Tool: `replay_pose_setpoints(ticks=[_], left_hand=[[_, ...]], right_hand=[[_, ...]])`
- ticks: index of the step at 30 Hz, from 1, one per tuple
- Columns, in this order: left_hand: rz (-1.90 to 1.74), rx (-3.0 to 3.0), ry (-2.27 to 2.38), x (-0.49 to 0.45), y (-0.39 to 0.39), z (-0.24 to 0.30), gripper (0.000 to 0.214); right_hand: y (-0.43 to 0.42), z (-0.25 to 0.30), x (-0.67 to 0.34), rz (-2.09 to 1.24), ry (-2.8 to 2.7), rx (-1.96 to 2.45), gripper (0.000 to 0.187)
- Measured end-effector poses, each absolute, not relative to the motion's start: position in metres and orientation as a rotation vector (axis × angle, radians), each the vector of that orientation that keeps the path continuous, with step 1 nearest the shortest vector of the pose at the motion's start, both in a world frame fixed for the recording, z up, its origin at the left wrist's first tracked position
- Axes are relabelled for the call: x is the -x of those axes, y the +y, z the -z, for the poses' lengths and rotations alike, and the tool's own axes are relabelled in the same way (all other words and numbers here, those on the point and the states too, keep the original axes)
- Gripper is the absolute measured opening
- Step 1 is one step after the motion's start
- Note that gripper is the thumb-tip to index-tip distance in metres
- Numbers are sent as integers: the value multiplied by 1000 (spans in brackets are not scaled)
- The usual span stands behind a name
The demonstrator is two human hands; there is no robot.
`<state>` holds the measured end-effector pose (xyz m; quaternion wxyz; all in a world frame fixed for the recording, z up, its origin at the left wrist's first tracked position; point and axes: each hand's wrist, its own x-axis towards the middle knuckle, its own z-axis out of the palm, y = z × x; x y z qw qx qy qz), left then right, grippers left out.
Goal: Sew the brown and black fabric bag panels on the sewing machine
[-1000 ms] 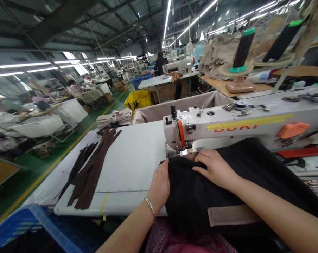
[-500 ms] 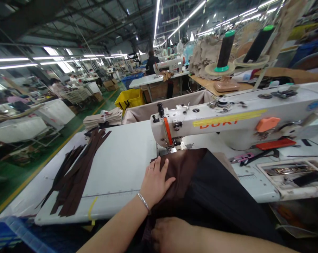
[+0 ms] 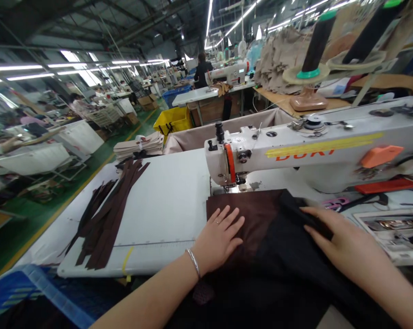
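Observation:
A brown and black fabric piece (image 3: 251, 210) lies on the sewing machine (image 3: 295, 151) bed, its brown top edge just in front of the needle area. My left hand (image 3: 218, 237) rests flat on the brown part, fingers stretched out, a ring and a silver bracelet showing. Around the right edge of the black part, my right hand (image 3: 340, 237) has a fold of the fabric between thumb and fingers; some fingertips are hidden by the cloth. The presser foot is partly hidden behind the machine head.
Dark brown strips (image 3: 113, 214) lie on the left of the white table (image 3: 165, 192). A blue basket (image 3: 45, 292) stands at lower left. Pink-handled snips (image 3: 335, 203) and a parts tray (image 3: 391, 228) lie at right. Thread cones (image 3: 318, 45) stand behind; a person (image 3: 202, 71) sits farther off.
My right hand has moved from beneath my left wrist to the fabric's right edge. The fabric's brown edge now lies flatter and straighter, with my left hand still on it. The view has shifted slightly.

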<state>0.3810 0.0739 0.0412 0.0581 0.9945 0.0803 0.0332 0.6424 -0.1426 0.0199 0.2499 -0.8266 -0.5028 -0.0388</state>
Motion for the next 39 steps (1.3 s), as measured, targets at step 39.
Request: replay_pose_setpoints(ticks=[39], left_hand=[[-218, -3091, 527, -425, 74, -34, 64]], right_hand=[[-33, -10, -633, 153, -2166, 1885, 77]])
